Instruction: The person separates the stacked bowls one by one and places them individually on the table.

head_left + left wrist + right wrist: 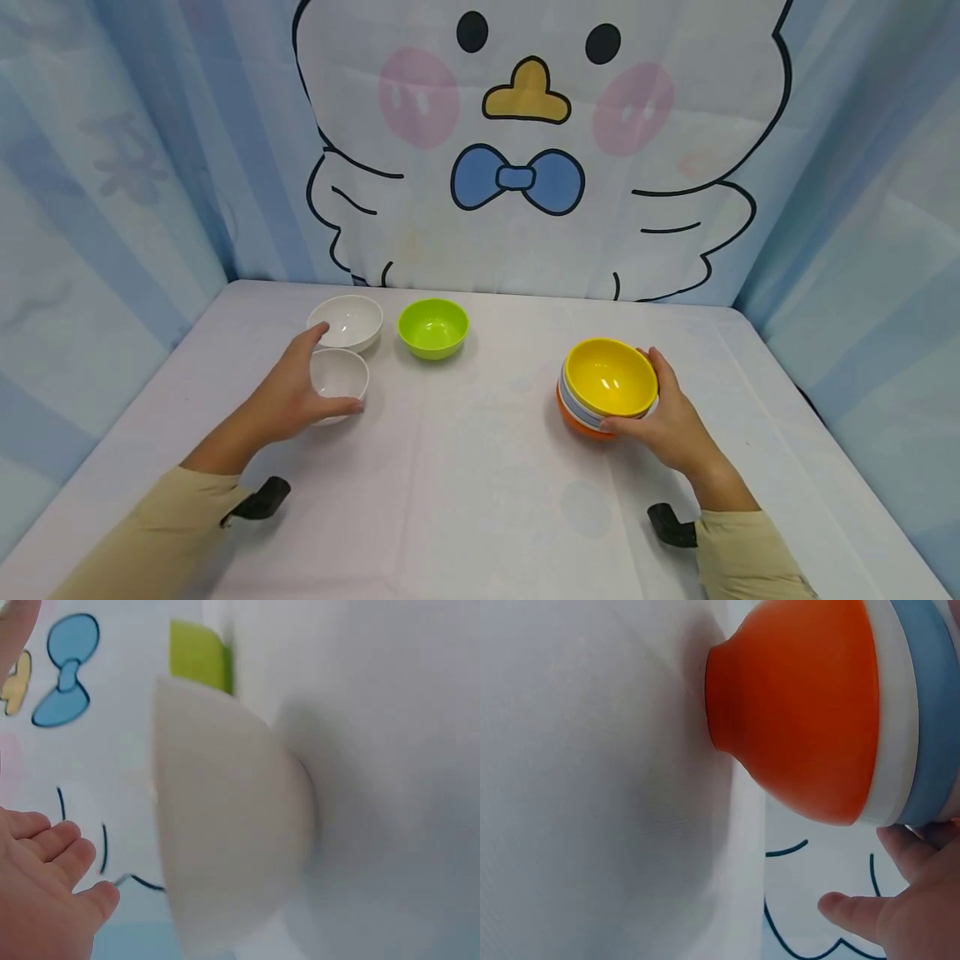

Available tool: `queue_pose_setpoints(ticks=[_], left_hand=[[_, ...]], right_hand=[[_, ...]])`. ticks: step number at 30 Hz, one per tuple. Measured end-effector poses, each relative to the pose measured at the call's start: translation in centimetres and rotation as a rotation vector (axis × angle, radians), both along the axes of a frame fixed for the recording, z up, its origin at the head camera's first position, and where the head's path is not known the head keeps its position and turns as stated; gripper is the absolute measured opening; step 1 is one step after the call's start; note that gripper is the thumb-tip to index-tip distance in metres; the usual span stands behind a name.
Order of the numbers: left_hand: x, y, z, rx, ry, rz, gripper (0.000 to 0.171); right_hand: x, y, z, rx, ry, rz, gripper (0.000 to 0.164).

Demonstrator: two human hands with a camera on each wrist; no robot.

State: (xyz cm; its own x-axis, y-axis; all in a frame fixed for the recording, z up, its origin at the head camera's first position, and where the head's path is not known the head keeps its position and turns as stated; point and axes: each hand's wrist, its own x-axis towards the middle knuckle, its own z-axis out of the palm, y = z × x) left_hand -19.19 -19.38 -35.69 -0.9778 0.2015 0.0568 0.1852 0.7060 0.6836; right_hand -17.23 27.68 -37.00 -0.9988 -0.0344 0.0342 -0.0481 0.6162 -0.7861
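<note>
My left hand is spread around the near white bowl, with the thumb by its near side and fingers by its far side. In the left wrist view that hand's fingers show a gap from the bowl's rim. A second white bowl stands just behind it, and a lime green bowl is to its right. At the right, my right hand holds a stack of nested bowls by its side, between thumb and fingers. The yellow bowl is on top, over blue-grey and white ones, with an orange bowl at the bottom.
A white cloth covers the table. Patterned blue-and-white curtains close in the left, right and back. Black straps stick out by both sleeves.
</note>
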Motion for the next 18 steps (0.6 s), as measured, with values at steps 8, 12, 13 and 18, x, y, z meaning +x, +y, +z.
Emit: queue_pose_setpoints(ticks=[8, 12, 13, 18], left_hand=[[0.0, 4.1, 0.7, 0.026, 0.055, -0.12, 0.122], [-0.3, 6.7, 0.8, 0.06, 0.055, -0.178, 0.121], [-0.3, 7.4, 0.8, 0.072, 0.052, -0.193, 0.12], [-0.7, 10.2, 0.9, 0.111, 0.036, -0.253, 0.117]], right_hand=[[0.1, -0.1, 0.0, 0.006, -0.014, -0.011, 0.129], [0.1, -0.1, -0.1, -0.005, -0.004, -0.008, 0.128], [0.1, -0.1, -0.2, -0.009, -0.004, -0.006, 0.128], [0.2, -0.1, -0.3, -0.023, 0.011, 0.006, 0.128]])
